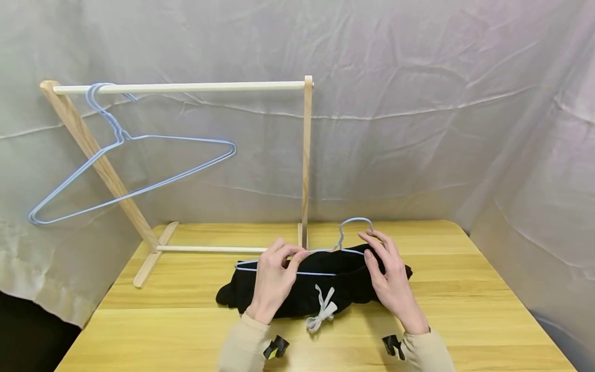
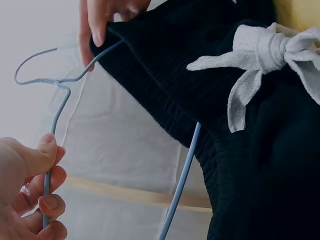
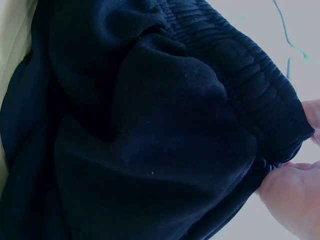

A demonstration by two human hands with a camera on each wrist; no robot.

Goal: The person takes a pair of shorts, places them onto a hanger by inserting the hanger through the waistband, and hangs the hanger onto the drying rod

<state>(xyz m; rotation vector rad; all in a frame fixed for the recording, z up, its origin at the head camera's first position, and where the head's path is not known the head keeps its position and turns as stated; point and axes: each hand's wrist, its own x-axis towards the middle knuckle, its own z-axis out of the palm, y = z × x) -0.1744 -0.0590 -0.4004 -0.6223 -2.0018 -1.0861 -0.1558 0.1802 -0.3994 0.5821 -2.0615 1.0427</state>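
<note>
Down at the near edge, two pale sleeves (image 1: 244, 343) reach in over the table (image 1: 483, 299), a small black piece (image 1: 394, 346) beside each cuff. Just beyond them, the left hand (image 1: 274, 274) pinches one upper arm of a light blue wire hanger (image 2: 184, 172), thumb on one side and curled fingers round the other, as the left wrist view shows. The right hand (image 1: 392, 271) pinches the edge of a black garment (image 1: 358, 287) between thumb and fingers, near the corner of its gathered waistband (image 3: 250, 80). Between and beneath the hands, the garment lies bunched on the table, with a pale grey drawstring (image 1: 321, 318) tied in a bow at its front, on the side toward the person. The hanger's other upper arm and its lower bar run into the waistband opening, while the end on the left hand's side lies outside the opening; its hook stands up bare between the hands, nearer the right one. Behind, toward the left, stands a wooden rack (image 1: 306, 165) with a white top rail, from which more blue hangers (image 1: 120, 135) hang close together, bare of clothes. Farthest back, wrinkled grey cloth (image 1: 441, 103) covers the background.
</note>
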